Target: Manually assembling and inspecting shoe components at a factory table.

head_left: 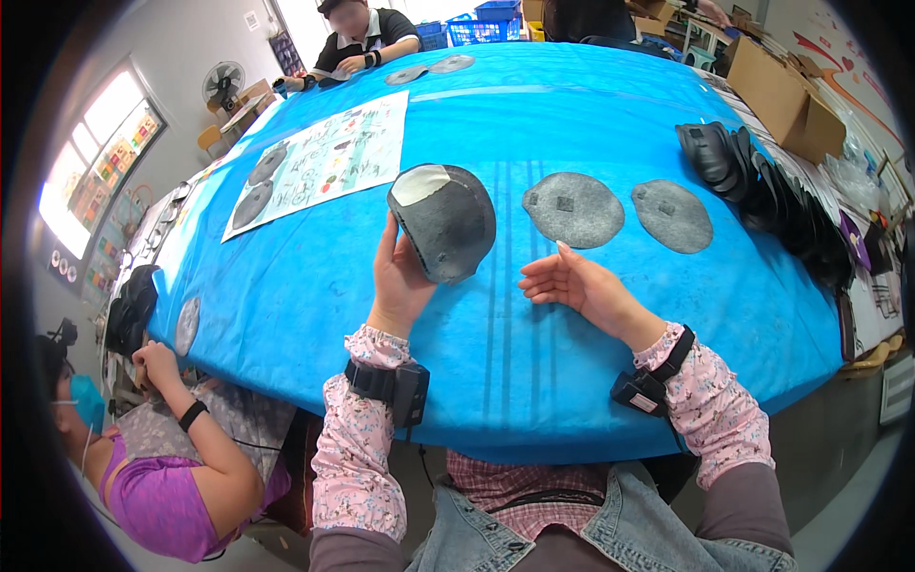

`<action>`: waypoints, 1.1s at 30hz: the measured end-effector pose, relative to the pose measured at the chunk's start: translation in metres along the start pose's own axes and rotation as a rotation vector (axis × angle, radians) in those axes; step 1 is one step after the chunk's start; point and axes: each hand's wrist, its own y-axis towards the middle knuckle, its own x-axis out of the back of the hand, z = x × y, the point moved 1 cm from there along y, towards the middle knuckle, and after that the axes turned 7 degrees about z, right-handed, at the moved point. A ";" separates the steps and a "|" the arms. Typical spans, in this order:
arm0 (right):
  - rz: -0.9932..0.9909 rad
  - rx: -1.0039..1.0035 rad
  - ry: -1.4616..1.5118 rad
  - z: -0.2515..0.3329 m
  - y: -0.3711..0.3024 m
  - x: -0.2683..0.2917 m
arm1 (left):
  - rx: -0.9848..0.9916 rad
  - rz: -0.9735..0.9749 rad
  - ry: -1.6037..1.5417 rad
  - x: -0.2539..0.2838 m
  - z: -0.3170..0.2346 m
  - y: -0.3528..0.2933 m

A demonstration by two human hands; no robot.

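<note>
My left hand (pixel 401 284) holds up a black rounded piece (pixel 446 234) from below and behind, and some of its fingers are hidden. The piece has a raised rim along its right side and a pale patch at the top. My right hand (pixel 589 288) is empty, its fingers stretched out and pointing left, with the thumb up. Just beyond it lies a flat grey oval pad (pixel 591 224) with small dark squares on it. A second grey oval pad (pixel 673 229) lies to its right.
A blue cloth (pixel 457 381) covers the table. A printed sheet (pixel 353 162) bears two grey pads at the left. Black pieces (pixel 777 195) are stacked along the right edge, near a cardboard box (pixel 782 105). People sit at the far side and at the near left.
</note>
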 end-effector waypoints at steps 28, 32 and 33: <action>0.028 0.022 -0.015 -0.001 0.000 0.000 | 0.084 0.171 -0.071 -0.011 0.002 0.000; 0.018 0.014 -0.012 -0.001 0.001 0.000 | 0.085 0.171 -0.057 -0.011 0.002 0.000; 0.020 0.016 -0.011 -0.001 0.001 0.000 | 0.084 0.170 -0.057 -0.011 0.002 0.000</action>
